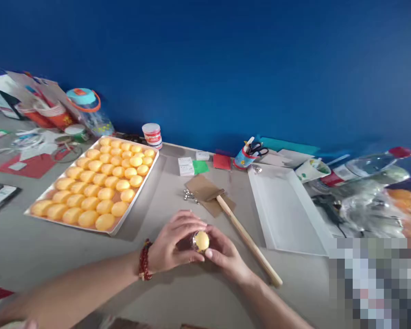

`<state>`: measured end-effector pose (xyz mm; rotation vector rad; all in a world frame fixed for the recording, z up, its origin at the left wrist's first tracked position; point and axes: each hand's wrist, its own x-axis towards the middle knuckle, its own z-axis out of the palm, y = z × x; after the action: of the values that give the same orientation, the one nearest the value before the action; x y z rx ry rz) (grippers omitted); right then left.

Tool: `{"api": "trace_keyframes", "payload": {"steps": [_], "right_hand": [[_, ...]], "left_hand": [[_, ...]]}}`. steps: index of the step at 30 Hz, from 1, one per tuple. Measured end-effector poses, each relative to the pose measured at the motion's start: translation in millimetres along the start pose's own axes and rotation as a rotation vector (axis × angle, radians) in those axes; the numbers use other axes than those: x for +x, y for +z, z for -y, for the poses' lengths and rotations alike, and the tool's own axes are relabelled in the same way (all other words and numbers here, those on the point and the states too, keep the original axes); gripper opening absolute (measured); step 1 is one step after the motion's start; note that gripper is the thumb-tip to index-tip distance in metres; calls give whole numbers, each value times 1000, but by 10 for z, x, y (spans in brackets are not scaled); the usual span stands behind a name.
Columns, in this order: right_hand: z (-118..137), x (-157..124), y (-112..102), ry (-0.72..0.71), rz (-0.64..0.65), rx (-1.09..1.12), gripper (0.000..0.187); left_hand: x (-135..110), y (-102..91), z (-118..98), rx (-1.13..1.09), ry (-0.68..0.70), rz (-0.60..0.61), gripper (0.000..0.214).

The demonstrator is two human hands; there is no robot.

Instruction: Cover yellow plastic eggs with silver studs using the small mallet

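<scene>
In the head view, both hands meet at the near side of the grey tabletop [164,301], about midway along. Between them is a small round pale-yellow ball with a shiny, silvery rim on its left [201,241]. The left hand [178,240], a dark red beaded bracelet [145,260] at its wrist, has its fingers curled narrowly around the ball's left side, thumb below. The right hand [226,251] closes on the ball from the other side, its thumb at the lower right.

Just right of the hands, a hammer with a long pale wooden handle [249,240] slants toward the near edge, its dark head on brown flat cardboard [198,185]. Small silvery beads [189,195] lie beside the cardboard.

Toward the far left corner sits a shallow white cardboard tray [119,224] filled with rows of yellow-orange balls [105,193]; a gap shows in the rows near its right side. A second shallow white tray [287,210] lies right of the hammer.

Along the far edge, against a blue wall [205,68], stand a white tub with a red label [152,135] and a blue-and-red pen cup [242,158] holding black-handled scissors [259,150]. Between these two are a small white box [186,167], a green paper piece [200,167] and a red square [221,161]. A clear plastic bottle with a red cap [363,167] leans toward the far right corner.
</scene>
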<state>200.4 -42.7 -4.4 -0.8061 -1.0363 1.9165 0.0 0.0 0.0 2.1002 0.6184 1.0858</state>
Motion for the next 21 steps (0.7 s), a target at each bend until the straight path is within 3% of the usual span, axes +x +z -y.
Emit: {"api": "trace_keyframes", "payload": {"steps": [6, 12, 21], "right_hand": [[-30, -7, -30, -3, -17, -3, 38], [-35, 5, -12, -3, 16, 28, 32], [-32, 32, -49, 23, -8, 64, 34]], "left_hand": [[18, 24, -8, 44, -21, -19, 66], [5, 19, -40, 122, -22, -63, 41], [22, 14, -43, 174, 17, -24, 43]]}}
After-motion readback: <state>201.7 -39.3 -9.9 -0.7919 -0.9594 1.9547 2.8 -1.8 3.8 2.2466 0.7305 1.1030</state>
